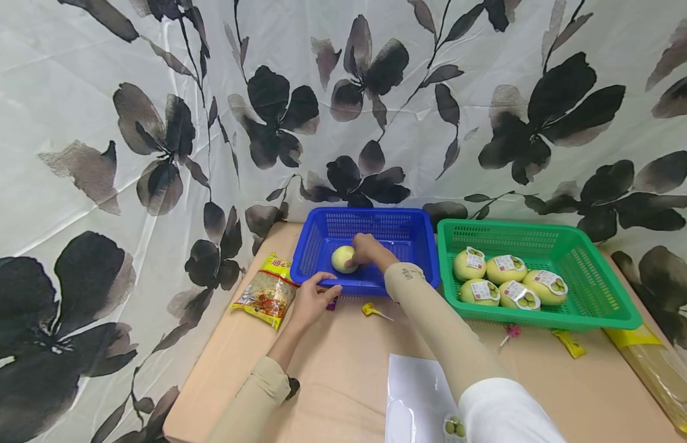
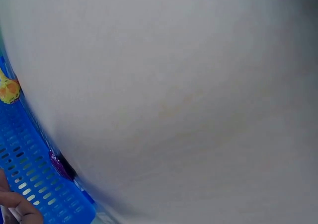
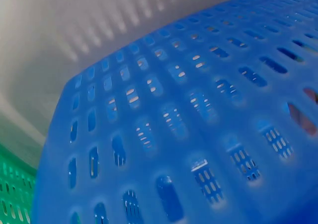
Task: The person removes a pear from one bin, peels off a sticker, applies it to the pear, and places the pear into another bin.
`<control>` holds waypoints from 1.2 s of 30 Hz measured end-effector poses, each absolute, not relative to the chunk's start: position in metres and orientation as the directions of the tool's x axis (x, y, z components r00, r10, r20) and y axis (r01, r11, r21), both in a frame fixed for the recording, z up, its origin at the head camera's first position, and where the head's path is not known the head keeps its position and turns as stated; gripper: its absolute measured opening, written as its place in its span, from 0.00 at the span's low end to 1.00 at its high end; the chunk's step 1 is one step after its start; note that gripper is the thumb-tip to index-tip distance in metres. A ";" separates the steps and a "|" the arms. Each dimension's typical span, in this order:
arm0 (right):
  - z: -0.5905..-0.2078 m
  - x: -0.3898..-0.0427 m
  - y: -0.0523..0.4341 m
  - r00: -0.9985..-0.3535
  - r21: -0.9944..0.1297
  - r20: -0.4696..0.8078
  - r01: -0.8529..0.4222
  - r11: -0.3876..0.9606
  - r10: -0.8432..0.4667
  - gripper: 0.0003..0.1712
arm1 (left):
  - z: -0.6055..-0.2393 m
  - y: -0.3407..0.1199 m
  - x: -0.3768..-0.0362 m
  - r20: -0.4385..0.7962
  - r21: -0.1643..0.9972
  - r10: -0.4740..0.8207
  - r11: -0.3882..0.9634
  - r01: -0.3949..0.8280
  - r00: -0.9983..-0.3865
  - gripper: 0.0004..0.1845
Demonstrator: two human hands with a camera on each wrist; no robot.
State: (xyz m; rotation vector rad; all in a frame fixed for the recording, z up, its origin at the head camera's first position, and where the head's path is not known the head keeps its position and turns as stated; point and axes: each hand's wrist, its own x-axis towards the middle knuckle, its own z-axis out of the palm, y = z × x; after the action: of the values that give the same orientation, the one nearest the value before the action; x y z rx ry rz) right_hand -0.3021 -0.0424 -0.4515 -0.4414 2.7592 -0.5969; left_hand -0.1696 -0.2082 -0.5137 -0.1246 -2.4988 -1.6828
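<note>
From the head view, a tan table [image 1: 343,369] stands before a flowered curtain [image 1: 155,123]. The right hand [image 1: 371,250] holds a pale fruit [image 1: 343,259] inside the blue basket [image 1: 409,231]; the left hand [image 1: 312,298] grips its front rim. A green basket [image 1: 598,289] holds 5 fruits.

The left wrist view shows the blue wall [image 2: 35,174] and a fingertip. The right wrist view shows only blue mesh [image 3: 189,124].

Staged tabletop recording set, not a real shop: a floral-print curtain [image 1: 343,111] encloses a tan table [image 1: 343,369] bearing a blue basket [image 1: 415,237], a green basket [image 1: 598,289] of labelled fruit [image 1: 506,280] and packaged snacks [image 1: 266,295].
</note>
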 end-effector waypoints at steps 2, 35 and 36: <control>-0.451 -0.301 -0.040 -0.913 -0.454 -0.210 -0.226 0.862 -0.350 0.26 | -0.513 -0.207 -0.169 0.147 0.918 -0.002 0.374 0.135 -0.989 0.12; -0.412 -0.244 0.017 -0.912 -0.640 -0.010 -0.309 0.703 -0.410 0.38 | -0.509 -0.206 -0.168 0.103 0.934 -0.014 0.345 0.091 -0.995 0.12; -0.409 -0.238 0.022 -0.913 -0.654 -0.001 -0.308 0.691 -0.408 0.38 | -0.509 -0.207 -0.168 0.103 0.933 -0.014 0.347 0.092 -0.995 0.13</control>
State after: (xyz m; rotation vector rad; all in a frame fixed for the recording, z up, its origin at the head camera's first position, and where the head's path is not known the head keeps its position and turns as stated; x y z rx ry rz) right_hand -0.2381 0.0220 -0.4094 -0.5860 2.7527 -1.0243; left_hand -0.1680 -0.2069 -0.5085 -0.0728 -2.5011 -1.7419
